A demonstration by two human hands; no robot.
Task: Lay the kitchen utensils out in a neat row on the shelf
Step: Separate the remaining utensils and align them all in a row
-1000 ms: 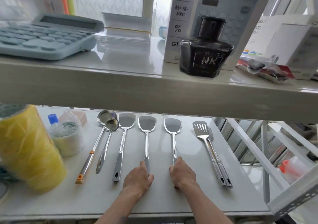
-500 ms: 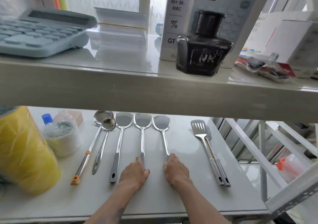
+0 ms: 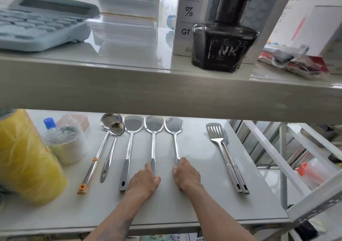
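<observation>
Left hand (image 3: 143,182) and right hand (image 3: 187,176) each press a spatula handle flat; uneven pushing could skew the row

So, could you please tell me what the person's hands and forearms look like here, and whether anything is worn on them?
Both are bare: the left hand and right hand show no gloves, rings or watch, and no sleeve shows on either forearm as far as the frame's lower edge. The left forearm carries a faint dark marking, possibly a tattoo; it is too blurred to make out.
</observation>
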